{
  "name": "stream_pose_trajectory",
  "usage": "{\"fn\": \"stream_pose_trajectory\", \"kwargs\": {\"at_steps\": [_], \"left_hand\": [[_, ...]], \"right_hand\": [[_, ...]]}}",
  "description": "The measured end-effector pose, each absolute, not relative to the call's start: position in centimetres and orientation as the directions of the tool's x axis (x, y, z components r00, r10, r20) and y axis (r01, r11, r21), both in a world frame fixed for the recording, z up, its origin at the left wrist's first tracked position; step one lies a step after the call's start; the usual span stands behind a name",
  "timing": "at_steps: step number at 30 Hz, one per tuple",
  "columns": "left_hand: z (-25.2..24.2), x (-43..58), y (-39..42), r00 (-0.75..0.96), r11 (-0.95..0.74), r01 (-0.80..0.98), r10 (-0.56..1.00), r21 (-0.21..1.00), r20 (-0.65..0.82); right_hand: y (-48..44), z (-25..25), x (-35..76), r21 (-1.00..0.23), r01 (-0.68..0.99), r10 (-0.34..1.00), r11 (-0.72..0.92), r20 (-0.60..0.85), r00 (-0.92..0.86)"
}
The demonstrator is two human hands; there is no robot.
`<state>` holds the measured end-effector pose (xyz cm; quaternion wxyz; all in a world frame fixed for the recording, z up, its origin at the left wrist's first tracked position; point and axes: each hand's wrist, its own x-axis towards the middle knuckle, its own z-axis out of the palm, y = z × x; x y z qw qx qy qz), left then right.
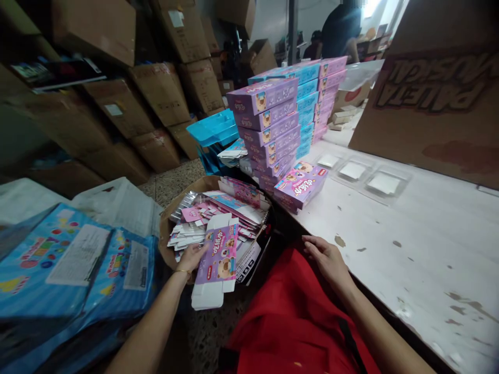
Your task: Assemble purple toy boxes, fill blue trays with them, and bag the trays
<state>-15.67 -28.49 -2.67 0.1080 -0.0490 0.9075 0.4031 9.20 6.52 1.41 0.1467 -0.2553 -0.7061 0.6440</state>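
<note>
My left hand point(192, 256) grips a flat, unfolded purple carton point(218, 259) with a cartoon dog on it, just over a brown cardboard box point(167, 221) full of several more flat cartons. My right hand point(326, 257) rests with fingers spread on red cloth point(296, 317) over my lap, by the edge of the white table point(421, 249). It holds nothing. A folded purple box point(301, 183) lies on the table's near left corner, in front of stacks of purple boxes point(268, 124) and blue boxes point(307, 98).
Clear plastic trays with white inserts point(366, 174) lie on the table. A big brown carton point(432, 98) stands at the right. Blue printed bags point(66, 265) pile at my left. Cardboard cartons point(156, 93) line the back wall. Another person point(341, 28) stands far behind.
</note>
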Motion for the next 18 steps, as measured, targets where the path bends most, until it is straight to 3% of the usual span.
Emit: {"fn": "stream_pose_trajectory", "kwargs": {"at_steps": [6, 8, 11, 14, 18], "left_hand": [[-3.4, -14.8, -26.8, -0.957, 0.680, -0.122, 0.113, 0.723, -0.268], [-3.3, -14.7, -26.5, -0.956, 0.682, -0.110, 0.127, 0.723, -0.266], [-3.0, -14.2, -25.9, -0.952, 0.682, -0.097, 0.149, 0.725, -0.268], [-2.6, -13.2, -25.0, -0.938, 0.659, -0.117, 0.173, 0.743, -0.301], [-0.9, -12.2, -23.9, -0.905, 0.566, -0.192, 0.213, 0.802, -0.367]], "right_hand": [[4.7, 0.7, 10.5, -0.977, 0.138, 0.454, 0.165, -0.049, -0.890], [2.7, -0.5, 10.2, -0.981, 0.158, 0.362, 0.112, -0.108, -0.926], [-1.6, -2.4, 9.4, -0.961, 0.255, 0.094, -0.111, -0.265, -0.960], [-5.4, -3.1, 8.0, -0.924, 0.304, -0.112, -0.234, -0.285, -0.952], [-7.5, -1.9, 5.2, -0.942, 0.232, -0.084, -0.241, -0.218, -0.972]]}}
